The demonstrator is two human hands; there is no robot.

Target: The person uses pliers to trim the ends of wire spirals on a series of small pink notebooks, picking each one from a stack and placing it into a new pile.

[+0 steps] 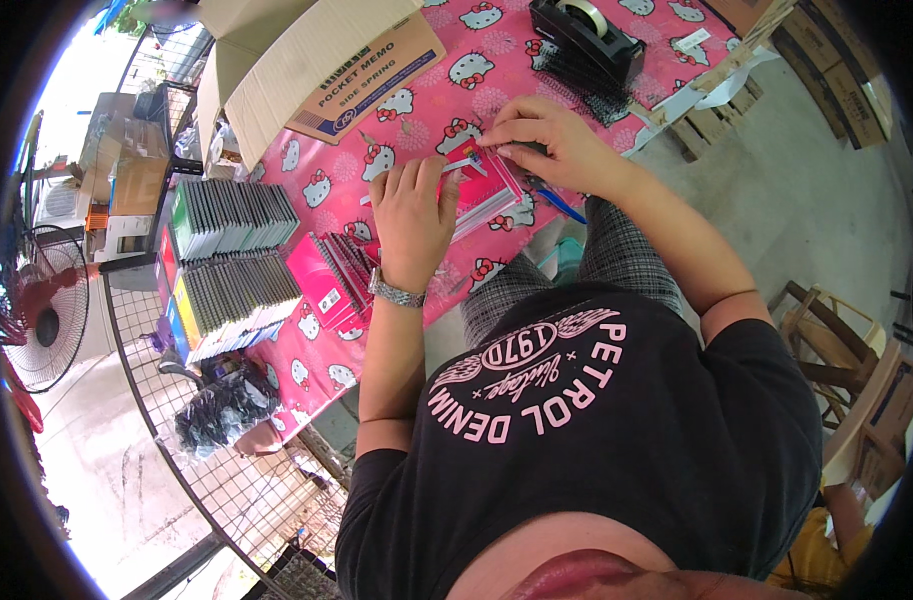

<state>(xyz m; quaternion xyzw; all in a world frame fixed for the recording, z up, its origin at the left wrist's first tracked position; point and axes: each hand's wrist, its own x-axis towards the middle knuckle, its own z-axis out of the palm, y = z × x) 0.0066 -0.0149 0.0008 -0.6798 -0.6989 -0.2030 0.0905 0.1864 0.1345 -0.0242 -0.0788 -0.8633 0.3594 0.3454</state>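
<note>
A pink-covered memo notebook (pixel 494 180) lies on the table in front of me, with white page edges along its near side. My left hand (pixel 414 215), wearing a metal watch, rests over its left side, fingers bent and thumb at the cover. At its far edge my right hand (pixel 549 138) is closed in a pinch, thumb and forefinger together; what sits between them is too small to make out. Blue-handled pliers (pixel 561 203) lie just below my right hand. Several more pink notebooks (pixel 329 280) are piled left of my left wrist.
Stacks of spiral notebooks (pixel 235 220) stand at the left. An open cardboard box (pixel 362 85) is at the far left. Beyond my right hand are a black tape dispenser (pixel 589 40) and loose black spiral bindings (pixel 589 92). A fan (pixel 47 320) stands left of the pink-patterned table cover (pixel 317 190).
</note>
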